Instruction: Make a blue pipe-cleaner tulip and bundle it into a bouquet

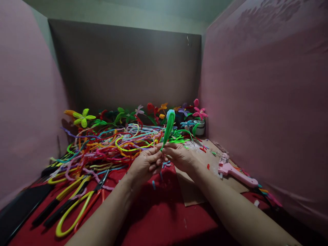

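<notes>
Scissors (96, 192) lie open on the red cloth (153, 222), below a tangled heap of fuzzy stems (102, 150). Right of them, the left hand (147, 162) pinches the foot of a green fuzzy piece (169, 128), which rises above the fingertips, pale blue at its top. The right hand's fingers close on that same foot from the other side. Farther right, a pink glue gun (234, 172) rests on cardboard (189, 191).

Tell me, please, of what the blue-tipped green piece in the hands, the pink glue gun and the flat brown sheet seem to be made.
Blue-tipped green piece: probably chenille stems, matte, fuzzy; its edges look soft.
Pink glue gun: likely plastic, smooth; its body looks moulded.
Flat brown sheet: perhaps cardboard, matte; its tan surface looks dull.
</notes>
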Motion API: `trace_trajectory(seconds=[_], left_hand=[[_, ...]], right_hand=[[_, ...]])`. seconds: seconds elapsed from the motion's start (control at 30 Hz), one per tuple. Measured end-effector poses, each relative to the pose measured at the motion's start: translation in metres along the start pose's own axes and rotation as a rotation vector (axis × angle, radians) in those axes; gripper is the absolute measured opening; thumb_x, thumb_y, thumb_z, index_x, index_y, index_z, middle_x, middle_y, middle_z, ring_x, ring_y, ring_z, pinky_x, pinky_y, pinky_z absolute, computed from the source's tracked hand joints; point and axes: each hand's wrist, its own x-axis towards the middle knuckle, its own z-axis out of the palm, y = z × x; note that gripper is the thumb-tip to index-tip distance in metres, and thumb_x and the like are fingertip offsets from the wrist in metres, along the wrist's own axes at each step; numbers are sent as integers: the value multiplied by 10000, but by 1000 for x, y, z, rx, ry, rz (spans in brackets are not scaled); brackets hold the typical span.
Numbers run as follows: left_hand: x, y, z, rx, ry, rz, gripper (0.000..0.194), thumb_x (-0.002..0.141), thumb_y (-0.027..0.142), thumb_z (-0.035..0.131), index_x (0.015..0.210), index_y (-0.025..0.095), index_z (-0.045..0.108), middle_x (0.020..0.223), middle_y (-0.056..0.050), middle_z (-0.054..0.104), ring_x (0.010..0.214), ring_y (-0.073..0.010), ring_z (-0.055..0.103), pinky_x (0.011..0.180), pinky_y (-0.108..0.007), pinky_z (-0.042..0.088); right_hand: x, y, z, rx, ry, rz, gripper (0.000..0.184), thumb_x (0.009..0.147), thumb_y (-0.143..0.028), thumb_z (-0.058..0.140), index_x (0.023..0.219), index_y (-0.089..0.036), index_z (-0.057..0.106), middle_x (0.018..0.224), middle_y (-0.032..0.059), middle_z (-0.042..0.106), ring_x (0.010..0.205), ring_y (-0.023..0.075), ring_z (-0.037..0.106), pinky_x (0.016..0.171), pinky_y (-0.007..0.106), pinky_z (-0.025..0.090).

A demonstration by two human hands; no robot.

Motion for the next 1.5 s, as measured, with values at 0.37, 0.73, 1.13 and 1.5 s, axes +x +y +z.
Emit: trace_trajectory(seconds=[0.37, 0.73, 1.13, 1.5], left_hand=[[4, -3, -2, 537, 189, 92, 225, 790, 335, 516, 679, 142, 553, 507, 42, 456, 326, -32, 301, 355, -186, 254], [-1, -15, -4, 1714, 395, 316, 240, 818, 138, 372, 876, 180, 601, 793, -74, 653, 718, -185, 601, 586, -250, 342], [7, -6, -3, 735, 323, 251, 194, 734, 294, 534, 611, 147, 569, 503, 29, 503, 452, -83, 411, 468, -209, 321], [2, 3, -7, 164, 32, -73, 248, 709, 346, 633, 832, 138, 578, 462, 92, 394, 313, 10, 147, 325, -133, 145]], right_hand=[[1, 10, 2, -149, 219, -211, 131, 581, -288, 724, 583, -173, 662, 638, -1, 541, 692, 132, 469, 677, 258, 378], [-2, 18, 9, -317, 301, -189, 153, 628, -297, 678, 574, -159, 641, 597, -20, 501, 652, 119, 437, 654, 246, 357], [-1, 12, 2, -321, 163, -214, 105, 678, -264, 627, 626, -176, 654, 657, -6, 561, 676, 125, 489, 657, 243, 402], [1, 16, 0, -38, 83, -89, 155, 644, -266, 673, 754, -158, 676, 643, 5, 604, 557, 94, 501, 565, 232, 387]])
